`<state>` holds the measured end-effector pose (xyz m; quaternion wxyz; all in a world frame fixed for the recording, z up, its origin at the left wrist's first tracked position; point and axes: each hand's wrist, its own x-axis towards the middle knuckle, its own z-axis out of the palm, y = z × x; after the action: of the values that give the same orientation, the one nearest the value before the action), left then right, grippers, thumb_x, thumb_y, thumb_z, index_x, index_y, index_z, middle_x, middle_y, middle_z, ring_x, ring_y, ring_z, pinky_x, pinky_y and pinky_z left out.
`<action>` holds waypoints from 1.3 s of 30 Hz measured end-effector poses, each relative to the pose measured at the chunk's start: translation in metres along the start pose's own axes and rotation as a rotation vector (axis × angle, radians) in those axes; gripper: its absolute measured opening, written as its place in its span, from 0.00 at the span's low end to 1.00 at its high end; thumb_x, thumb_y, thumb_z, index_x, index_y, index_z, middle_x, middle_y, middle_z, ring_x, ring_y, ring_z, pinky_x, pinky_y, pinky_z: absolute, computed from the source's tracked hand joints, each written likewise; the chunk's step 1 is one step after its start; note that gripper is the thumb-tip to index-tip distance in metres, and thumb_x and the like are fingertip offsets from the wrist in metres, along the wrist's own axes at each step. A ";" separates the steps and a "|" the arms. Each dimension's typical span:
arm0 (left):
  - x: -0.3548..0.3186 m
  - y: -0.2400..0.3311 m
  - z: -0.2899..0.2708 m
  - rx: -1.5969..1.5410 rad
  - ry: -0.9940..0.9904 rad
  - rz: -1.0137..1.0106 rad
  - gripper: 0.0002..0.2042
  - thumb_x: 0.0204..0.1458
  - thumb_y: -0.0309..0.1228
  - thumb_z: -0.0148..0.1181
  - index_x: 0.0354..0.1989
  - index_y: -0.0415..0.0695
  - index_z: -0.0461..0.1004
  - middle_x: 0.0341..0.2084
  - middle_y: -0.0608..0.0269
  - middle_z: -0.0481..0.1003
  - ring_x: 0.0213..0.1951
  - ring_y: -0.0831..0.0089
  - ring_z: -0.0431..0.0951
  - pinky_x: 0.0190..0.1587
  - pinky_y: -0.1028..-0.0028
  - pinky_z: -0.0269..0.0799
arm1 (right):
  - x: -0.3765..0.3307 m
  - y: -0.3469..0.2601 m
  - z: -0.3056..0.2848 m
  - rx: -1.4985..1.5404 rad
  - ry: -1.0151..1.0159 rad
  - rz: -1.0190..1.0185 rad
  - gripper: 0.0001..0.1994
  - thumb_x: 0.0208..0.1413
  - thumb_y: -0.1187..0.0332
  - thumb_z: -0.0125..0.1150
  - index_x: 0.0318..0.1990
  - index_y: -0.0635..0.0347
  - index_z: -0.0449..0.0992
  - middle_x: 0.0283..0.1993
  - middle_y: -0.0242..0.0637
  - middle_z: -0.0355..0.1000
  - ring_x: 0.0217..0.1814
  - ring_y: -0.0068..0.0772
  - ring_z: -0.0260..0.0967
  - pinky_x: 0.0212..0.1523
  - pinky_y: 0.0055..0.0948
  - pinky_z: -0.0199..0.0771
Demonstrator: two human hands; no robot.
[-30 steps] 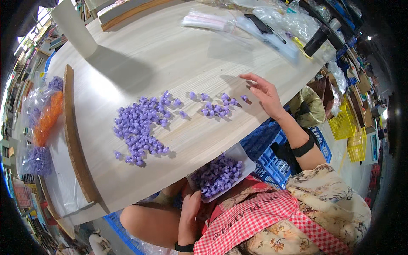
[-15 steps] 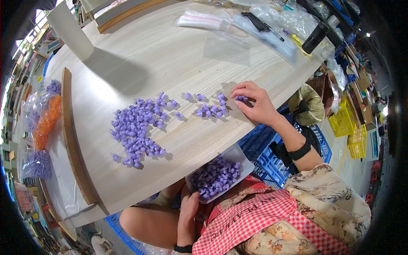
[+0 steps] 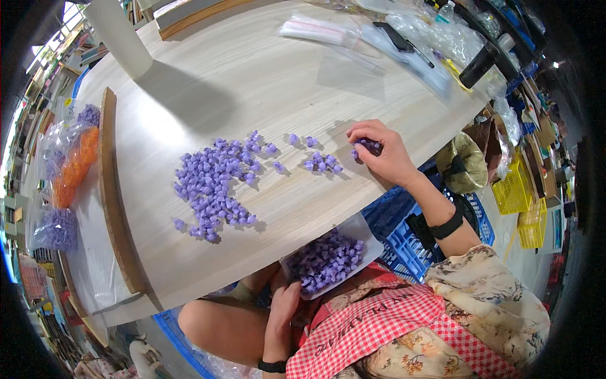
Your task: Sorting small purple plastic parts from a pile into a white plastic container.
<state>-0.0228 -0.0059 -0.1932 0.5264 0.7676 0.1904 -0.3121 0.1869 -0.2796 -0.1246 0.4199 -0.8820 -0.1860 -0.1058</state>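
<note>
My right hand (image 3: 390, 159) is above the table's near right part, fingers curled round several small purple flower-like pieces (image 3: 368, 146). To its left lies a small cluster of the same pieces (image 3: 324, 163), with a couple more just beyond. Farther left spreads a large heap of purple pieces (image 3: 214, 183). Below the table's near edge, a white plastic bin (image 3: 361, 228) full of purple pieces (image 3: 325, 260) rests at my lap. My left hand (image 3: 286, 305) is closed on the bin's left side; its fingertips are partly hidden.
A wooden strip (image 3: 113, 202) borders the table's left side, with bags of purple and orange pieces (image 3: 74, 174) beyond. A white cylinder (image 3: 120, 41) stands far left. Clear plastic bags (image 3: 319, 30), a black phone (image 3: 392, 36) and a pen lie far right. Blue crates (image 3: 404, 246) stand below.
My right hand has gathered several purple pieces, and the small cluster beside it has shrunk. The whole view has shifted slightly. My left hand stays at the bin.
</note>
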 end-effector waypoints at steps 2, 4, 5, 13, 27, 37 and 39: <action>0.011 -0.015 0.006 -0.092 0.029 -0.099 0.26 0.46 0.45 0.50 0.33 0.27 0.72 0.29 0.41 0.75 0.38 0.60 0.75 0.41 0.66 0.67 | -0.001 0.003 0.000 0.034 -0.008 0.016 0.08 0.43 0.78 0.57 0.33 0.62 0.75 0.41 0.38 0.74 0.48 0.37 0.68 0.50 0.30 0.68; 0.011 -0.023 0.009 -0.183 0.059 -0.198 0.26 0.47 0.45 0.50 0.33 0.26 0.72 0.28 0.42 0.75 0.36 0.61 0.75 0.40 0.66 0.67 | -0.001 0.002 -0.001 0.069 -0.015 0.032 0.08 0.43 0.78 0.56 0.34 0.62 0.75 0.42 0.38 0.74 0.48 0.37 0.68 0.50 0.30 0.68; 0.002 -0.005 0.007 -0.098 0.062 -0.078 0.26 0.47 0.45 0.50 0.32 0.27 0.72 0.27 0.42 0.75 0.36 0.62 0.75 0.39 0.67 0.67 | -0.003 0.003 -0.003 0.122 -0.034 0.064 0.08 0.43 0.77 0.57 0.34 0.61 0.75 0.43 0.38 0.73 0.49 0.37 0.67 0.49 0.30 0.68; -0.003 0.005 0.003 -0.057 0.058 0.028 0.25 0.48 0.46 0.50 0.32 0.27 0.73 0.30 0.37 0.74 0.38 0.59 0.75 0.42 0.65 0.66 | 0.000 -0.023 0.014 -0.088 -0.097 -0.182 0.13 0.41 0.69 0.67 0.38 0.57 0.77 0.44 0.37 0.68 0.50 0.37 0.65 0.49 0.31 0.67; 0.010 -0.027 0.002 0.174 -0.011 0.046 0.20 0.53 0.43 0.41 0.37 0.40 0.74 0.33 0.34 0.72 0.40 0.41 0.71 0.44 0.59 0.66 | 0.008 -0.037 0.047 0.000 -0.118 -0.217 0.13 0.39 0.69 0.69 0.37 0.56 0.78 0.39 0.37 0.69 0.44 0.39 0.65 0.45 0.33 0.68; 0.014 -0.011 -0.004 0.262 -0.079 0.201 0.16 0.53 0.36 0.41 0.36 0.38 0.73 0.33 0.36 0.72 0.38 0.43 0.71 0.41 0.56 0.66 | -0.062 -0.062 0.047 0.101 -0.303 -0.415 0.10 0.45 0.69 0.64 0.34 0.60 0.72 0.38 0.40 0.66 0.41 0.42 0.66 0.42 0.36 0.68; 0.014 -0.003 -0.002 0.308 -0.089 0.280 0.16 0.53 0.36 0.40 0.33 0.38 0.72 0.32 0.38 0.72 0.36 0.43 0.71 0.39 0.56 0.65 | -0.080 -0.070 0.040 0.115 -0.363 -0.505 0.09 0.48 0.69 0.62 0.35 0.62 0.72 0.38 0.42 0.66 0.42 0.44 0.66 0.42 0.36 0.69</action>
<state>-0.0139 -0.0038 -0.2049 0.4491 0.8433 0.0087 -0.2950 0.0866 -0.2272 -0.1276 0.3895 -0.7871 -0.4768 -0.0368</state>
